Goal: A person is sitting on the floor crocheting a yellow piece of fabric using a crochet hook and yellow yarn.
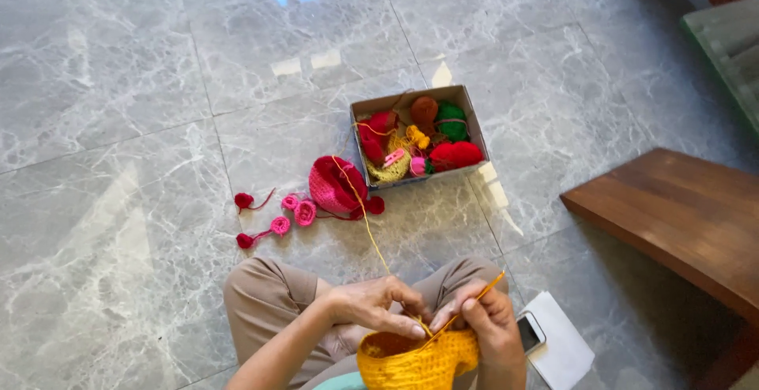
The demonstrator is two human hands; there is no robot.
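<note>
My left hand [371, 305] pinches the upper rim of a yellow crocheted piece [417, 361] that rests over my lap. My right hand [492, 327] holds an orange crochet hook [468, 305] whose tip enters the piece's rim beside the left fingers. A strand of yellow yarn [362, 204] runs from my left hand across the floor toward a cardboard box [466, 105]. The box holds red, green, brown and yellow yarn balls and small crocheted bits.
A pink and red crocheted hat [336, 186] and several small pink and red crocheted pieces [278, 214] lie on the grey marble floor. A phone [530, 331] on white paper [563, 350] sits by my right knee. A wooden bench [672, 216] stands at right.
</note>
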